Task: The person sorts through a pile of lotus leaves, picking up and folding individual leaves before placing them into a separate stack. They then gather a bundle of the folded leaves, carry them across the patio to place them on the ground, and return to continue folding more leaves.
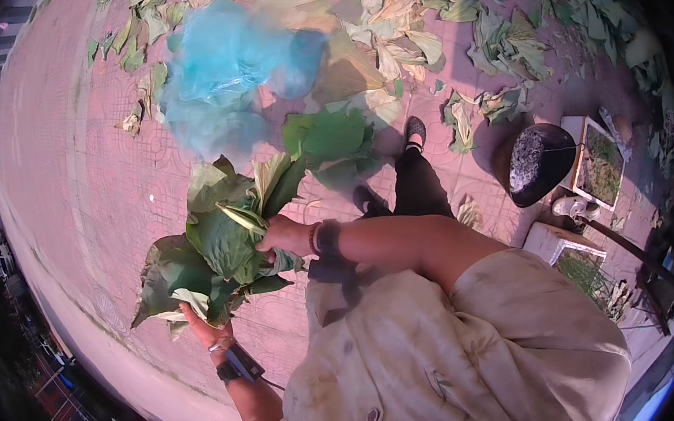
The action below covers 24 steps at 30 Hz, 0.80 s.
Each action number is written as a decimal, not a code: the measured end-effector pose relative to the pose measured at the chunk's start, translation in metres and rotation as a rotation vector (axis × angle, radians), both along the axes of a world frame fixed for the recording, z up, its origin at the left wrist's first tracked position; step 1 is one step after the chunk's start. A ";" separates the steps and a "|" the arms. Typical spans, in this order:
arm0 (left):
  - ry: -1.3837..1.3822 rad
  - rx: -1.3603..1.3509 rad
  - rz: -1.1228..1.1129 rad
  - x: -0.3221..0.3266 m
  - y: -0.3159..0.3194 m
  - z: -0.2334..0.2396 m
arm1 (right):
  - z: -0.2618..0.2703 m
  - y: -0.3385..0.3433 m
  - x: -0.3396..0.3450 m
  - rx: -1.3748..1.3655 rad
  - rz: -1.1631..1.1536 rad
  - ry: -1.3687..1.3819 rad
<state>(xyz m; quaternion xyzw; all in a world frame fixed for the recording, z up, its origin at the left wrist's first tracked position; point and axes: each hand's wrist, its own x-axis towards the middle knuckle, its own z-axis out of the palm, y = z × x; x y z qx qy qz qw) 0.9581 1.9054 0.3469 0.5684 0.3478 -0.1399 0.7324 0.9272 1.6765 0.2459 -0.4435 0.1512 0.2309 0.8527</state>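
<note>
A bundle of large green, partly dried leaves [223, 241] is held in front of my body, above the paving. My left hand [204, 326] supports its lower left side, with the fingers partly hidden under the leaves. On the bundle's right side my right hand [284, 236] grips folded leaves, among them a pale rolled one. Beyond the bundle, translucent blue plastic sheeting or netting [223, 68] lies on the ground. Flat green leaves [329, 140] rest between it and my feet.
Drying leaves [397, 25] are scattered across the pink paving [117, 166] ahead and to the right. A dark bowl-shaped container with grey matter [538, 161] stands at the right, beside white-edged planters [600, 164] holding grass. A curb runs along the left.
</note>
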 end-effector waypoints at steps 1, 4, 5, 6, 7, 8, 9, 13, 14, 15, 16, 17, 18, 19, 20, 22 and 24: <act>-0.034 -0.094 -0.031 0.004 0.017 -0.014 | -0.027 0.004 0.002 -0.246 0.084 -0.024; 0.032 -0.019 0.072 0.005 0.055 -0.041 | -0.005 -0.016 -0.017 0.235 -0.185 0.188; 0.117 -0.087 0.200 0.006 0.055 -0.044 | -0.008 -0.031 -0.027 0.257 -0.230 0.248; 0.115 -0.070 0.212 0.006 0.057 -0.049 | -0.021 -0.043 -0.038 0.150 -0.242 0.293; 0.154 -0.093 0.238 0.009 0.063 -0.058 | -0.052 -0.050 -0.051 0.070 -0.266 0.294; 0.137 -0.093 0.195 0.011 0.068 -0.067 | -0.076 -0.056 -0.065 0.051 -0.348 0.247; 0.119 -0.092 0.161 0.010 0.074 -0.075 | -0.071 -0.065 -0.070 0.072 -0.398 0.349; 0.218 -0.016 0.174 0.030 0.071 -0.089 | -0.120 -0.137 -0.110 -0.310 -0.493 0.168; 0.233 0.018 0.177 0.033 0.077 -0.093 | -0.127 -0.150 -0.113 -0.380 -0.528 0.263; 0.233 0.017 0.182 0.035 0.077 -0.095 | -0.121 -0.161 -0.119 -0.228 -0.672 0.296; 0.225 0.001 0.157 0.036 0.076 -0.095 | -0.104 -0.171 -0.124 -0.199 -0.703 0.316; 0.217 -0.015 0.131 0.039 0.073 -0.096 | -0.106 -0.182 -0.128 -0.200 -0.704 0.317; 0.291 0.013 0.034 0.042 0.087 -0.103 | -0.103 -0.193 -0.130 -0.357 -0.658 0.300; 0.340 0.177 -0.090 0.049 0.094 -0.107 | -0.103 -0.204 -0.131 -0.517 -0.617 0.281; 0.315 0.152 -0.127 0.050 0.103 -0.110 | -0.103 -0.211 -0.134 -0.512 -0.616 0.279; 0.213 0.065 -0.178 0.059 0.066 -0.109 | -0.103 -0.234 -0.147 -0.580 -0.840 0.285; 0.250 0.135 -0.157 0.070 0.047 -0.109 | -0.096 -0.250 -0.151 -0.573 -0.877 0.348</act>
